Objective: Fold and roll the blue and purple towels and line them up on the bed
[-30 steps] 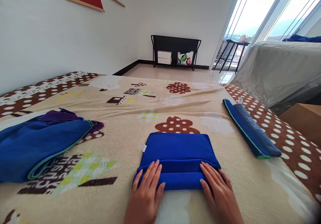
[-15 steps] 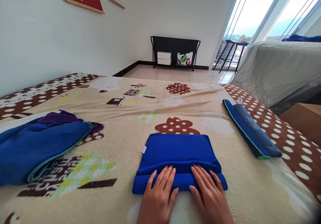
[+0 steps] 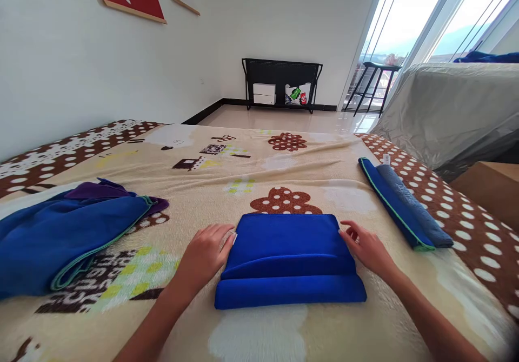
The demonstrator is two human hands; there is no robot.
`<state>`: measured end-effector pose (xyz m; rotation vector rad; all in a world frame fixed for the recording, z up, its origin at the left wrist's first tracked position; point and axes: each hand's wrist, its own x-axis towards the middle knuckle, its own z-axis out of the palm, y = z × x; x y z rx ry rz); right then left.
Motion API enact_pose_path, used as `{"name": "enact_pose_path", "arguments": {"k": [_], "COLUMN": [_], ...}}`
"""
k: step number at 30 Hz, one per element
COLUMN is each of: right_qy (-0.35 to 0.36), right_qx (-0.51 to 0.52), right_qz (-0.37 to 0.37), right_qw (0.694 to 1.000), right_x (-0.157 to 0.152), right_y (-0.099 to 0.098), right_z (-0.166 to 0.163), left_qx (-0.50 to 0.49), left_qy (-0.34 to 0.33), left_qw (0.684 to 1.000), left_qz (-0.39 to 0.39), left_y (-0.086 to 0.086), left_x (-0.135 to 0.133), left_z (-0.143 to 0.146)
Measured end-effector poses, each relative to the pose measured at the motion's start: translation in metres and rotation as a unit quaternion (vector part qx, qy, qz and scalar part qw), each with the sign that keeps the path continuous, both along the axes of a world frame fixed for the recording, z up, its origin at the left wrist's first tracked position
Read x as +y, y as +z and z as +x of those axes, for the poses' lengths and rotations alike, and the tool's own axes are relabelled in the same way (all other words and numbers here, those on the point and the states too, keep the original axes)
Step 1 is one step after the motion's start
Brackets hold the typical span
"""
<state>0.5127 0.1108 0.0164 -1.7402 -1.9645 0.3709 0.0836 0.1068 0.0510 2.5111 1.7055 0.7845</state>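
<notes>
A blue cloth (image 3: 287,243), like a towel, lies partly folded on the blanket, with a thick fold along its near edge and a loose ridge behind that fold. At its left edge, my left hand (image 3: 208,248) has thumb and fingers closed on the cloth by the white tag, which is mostly covered. My right hand (image 3: 367,245) pinches the opposite edge near the far right corner, fingers curled. The near fold lies untouched between my forearms.
A patterned blanket (image 3: 194,189) covers the bed. Crumpled blue and purple cloths (image 3: 93,226) lie at left; rolled blue cloths (image 3: 405,205) lie at right. Beyond are a black rack (image 3: 284,75), a stool (image 3: 373,86), a cardboard box (image 3: 490,194) and a plastic-covered piece of furniture (image 3: 450,107).
Both hands have left the near fold and moved outward and forward to the cloth's left and right edges. The cloth stays in place with its fold uncovered.
</notes>
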Motion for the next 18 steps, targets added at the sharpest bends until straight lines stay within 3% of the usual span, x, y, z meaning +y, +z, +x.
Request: {"name": "enact_pose_path", "arguments": {"k": [3, 6, 9, 12, 18], "right_qy": [0.044, 0.079, 0.103, 0.118, 0.084], "right_qx": [0.006, 0.025, 0.054, 0.075, 0.076], "right_qz": [-0.030, -0.042, -0.050, -0.064, -0.050], "right_qw": [0.999, 0.996, 0.992, 0.988, 0.992], "right_x": [0.061, 0.083, 0.079, 0.074, 0.076], "right_y": [0.006, -0.001, -0.008, -0.012, -0.015], "right_z": [-0.008, -0.007, 0.001, 0.009, 0.008], "left_qx": [-0.006, -0.035, -0.060, -0.065, -0.063], "left_qy": [-0.053, -0.068, -0.071, -0.085, -0.083], "left_qw": [0.998, 0.996, 0.993, 0.990, 0.989], "left_qz": [-0.035, -0.048, -0.067, -0.091, -0.104], "left_y": [-0.002, -0.016, -0.025, -0.024, -0.019], "left_x": [0.057, 0.084, 0.084, 0.078, 0.079], "left_z": [0.015, 0.017, 0.010, 0.004, 0.003]}}
